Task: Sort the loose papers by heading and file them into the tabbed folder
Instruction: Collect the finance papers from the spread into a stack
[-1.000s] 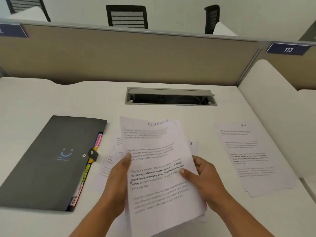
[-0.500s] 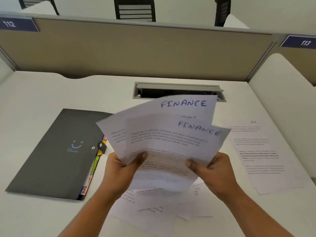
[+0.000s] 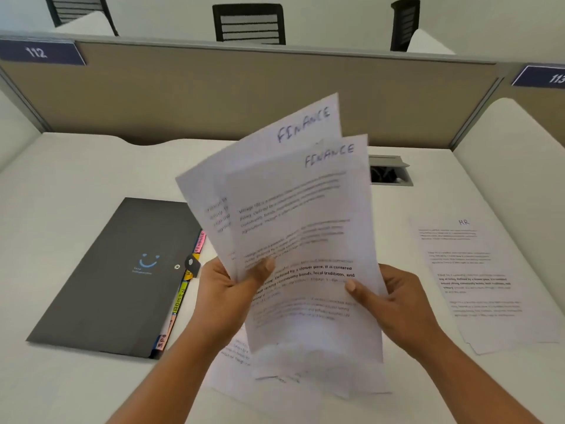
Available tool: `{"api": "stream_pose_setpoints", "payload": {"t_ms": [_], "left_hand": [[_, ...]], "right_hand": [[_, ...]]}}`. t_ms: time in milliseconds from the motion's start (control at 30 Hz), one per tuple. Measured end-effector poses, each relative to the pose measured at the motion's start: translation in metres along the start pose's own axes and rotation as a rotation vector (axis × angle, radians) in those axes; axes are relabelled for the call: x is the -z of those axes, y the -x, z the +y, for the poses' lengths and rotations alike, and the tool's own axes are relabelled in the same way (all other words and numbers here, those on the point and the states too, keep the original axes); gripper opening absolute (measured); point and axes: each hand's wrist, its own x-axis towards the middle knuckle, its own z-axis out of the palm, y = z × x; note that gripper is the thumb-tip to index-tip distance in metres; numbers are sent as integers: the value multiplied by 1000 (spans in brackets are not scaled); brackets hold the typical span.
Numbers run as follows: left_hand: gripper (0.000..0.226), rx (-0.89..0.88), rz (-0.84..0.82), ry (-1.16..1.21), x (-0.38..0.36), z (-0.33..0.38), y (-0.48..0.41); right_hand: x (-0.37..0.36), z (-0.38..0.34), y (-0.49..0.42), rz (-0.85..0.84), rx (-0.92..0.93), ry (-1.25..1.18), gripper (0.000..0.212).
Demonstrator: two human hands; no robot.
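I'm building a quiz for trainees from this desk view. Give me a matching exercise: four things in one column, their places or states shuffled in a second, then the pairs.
Things
1. FINANCE sheets
2. HR sheet
3. dark folder
4. cable hatch

Places or states
A. closed, flat on the desk, left side
B. open, at the desk's back
C. fanned, held up by left hand and right hand
D. flat on the desk's right side

Pairs: 1-C, 2-D, 3-A, 4-B

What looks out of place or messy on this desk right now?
Nothing looks damaged. The FINANCE sheets in the left hand and right hand are fanned, not squared, and loose papers lie askew on the desk beneath them. The HR sheet lies tilted at the right.
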Motion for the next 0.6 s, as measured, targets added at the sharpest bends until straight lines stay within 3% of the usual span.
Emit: {"api": "stream_pose_setpoints", "payload": {"t_ms": [133, 267, 333, 433, 533, 600], "left_hand": [[27, -235, 23, -158, -4, 2, 7], [35, -428, -48, -149, -5, -8, 13], [39, -382, -36, -206, -5, -16, 16], [35, -275, 51, -382, -3, -30, 21], [29, -173, 154, -364, 2, -35, 20], [24, -148, 264, -300, 11, -32, 15]], "right_hand": [[-6, -14, -2, 110, 133, 0, 18], [-13, -12, 4, 79, 228, -6, 29], [-15, -3, 7, 50, 240, 31, 37], [-13, 13, 9, -4, 252, 133, 22], [-3, 28, 4, -42, 188, 46, 66], [4, 37, -4, 29, 156, 72, 77]]}}
